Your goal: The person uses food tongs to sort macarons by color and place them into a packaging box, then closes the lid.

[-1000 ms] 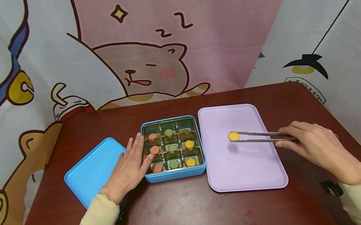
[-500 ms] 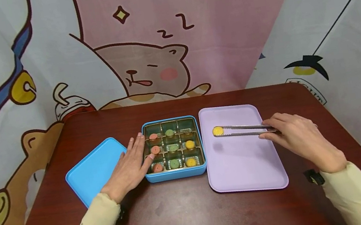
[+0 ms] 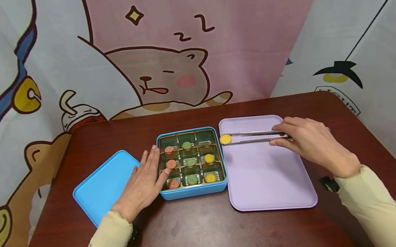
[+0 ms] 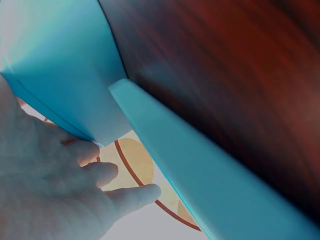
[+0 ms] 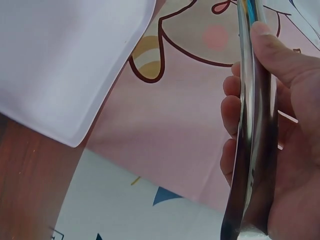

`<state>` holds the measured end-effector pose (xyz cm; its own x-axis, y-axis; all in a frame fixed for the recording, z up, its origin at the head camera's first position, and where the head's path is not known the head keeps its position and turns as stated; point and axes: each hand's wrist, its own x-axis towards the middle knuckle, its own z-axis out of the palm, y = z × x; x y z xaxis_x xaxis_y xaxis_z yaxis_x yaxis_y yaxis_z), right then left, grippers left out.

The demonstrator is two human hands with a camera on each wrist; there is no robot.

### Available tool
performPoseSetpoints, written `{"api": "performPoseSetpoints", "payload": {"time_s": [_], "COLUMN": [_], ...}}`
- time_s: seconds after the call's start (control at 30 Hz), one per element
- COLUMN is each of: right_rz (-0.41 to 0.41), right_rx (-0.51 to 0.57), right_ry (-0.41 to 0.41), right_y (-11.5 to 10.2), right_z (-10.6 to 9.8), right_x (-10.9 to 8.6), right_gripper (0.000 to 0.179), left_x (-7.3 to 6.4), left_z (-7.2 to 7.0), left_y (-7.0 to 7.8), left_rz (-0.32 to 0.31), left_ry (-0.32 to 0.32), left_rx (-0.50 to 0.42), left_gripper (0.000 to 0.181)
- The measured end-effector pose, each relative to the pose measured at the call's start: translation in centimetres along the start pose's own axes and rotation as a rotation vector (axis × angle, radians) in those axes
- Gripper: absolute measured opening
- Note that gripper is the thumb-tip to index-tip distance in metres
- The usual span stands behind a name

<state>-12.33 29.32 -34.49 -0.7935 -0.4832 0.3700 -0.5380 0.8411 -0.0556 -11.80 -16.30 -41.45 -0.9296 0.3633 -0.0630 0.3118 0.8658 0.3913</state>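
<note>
My right hand grips metal tongs, its thumb and fingers closed round the handle, as the right wrist view also shows. The tongs' tips pinch a small yellow cookie, held up beside the box's right rim. The blue box has a gold divided insert. Reddish cookies fill its left column, green cookies the middle; two yellow cookies sit in the right column's middle and near compartments. The far right compartment shows no cookie. My left hand, fingers outstretched, rests against the box's left side.
A lilac tray lies to the right of the box, close against it. To the left, partly under my left forearm, lies a blue lid. The brown table ends at a printed cloth behind.
My right hand has moved left and slightly away from me, carrying the tongs and yellow cookie from above the tray's middle to the box's right rim. My left hand stays put.
</note>
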Motion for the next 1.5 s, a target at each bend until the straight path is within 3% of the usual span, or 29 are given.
{"api": "performPoseSetpoints", "payload": {"time_s": [0.47,0.77,1.5], "right_rz": [-0.03,-0.026,-0.007], "right_rx": [0.034,0.046,0.03], "right_ry": [0.015,-0.031,-0.077], "right_y": [-0.5,-0.7,-1.8], "right_z": [1.4,2.6,4.3], "right_x": [2.8,4.1,5.9], "right_gripper": [0.038,0.038,0.035], "left_x": [0.1,0.0,0.1], "left_z": [0.0,0.0,0.0], "left_y": [-0.1,0.0,0.1], "left_rz": [-0.004,-0.008,-0.01], "left_ry": [0.003,0.004,0.008], "left_rx": [0.018,0.013,0.014], "left_gripper": [0.076,0.077,0.077]}}
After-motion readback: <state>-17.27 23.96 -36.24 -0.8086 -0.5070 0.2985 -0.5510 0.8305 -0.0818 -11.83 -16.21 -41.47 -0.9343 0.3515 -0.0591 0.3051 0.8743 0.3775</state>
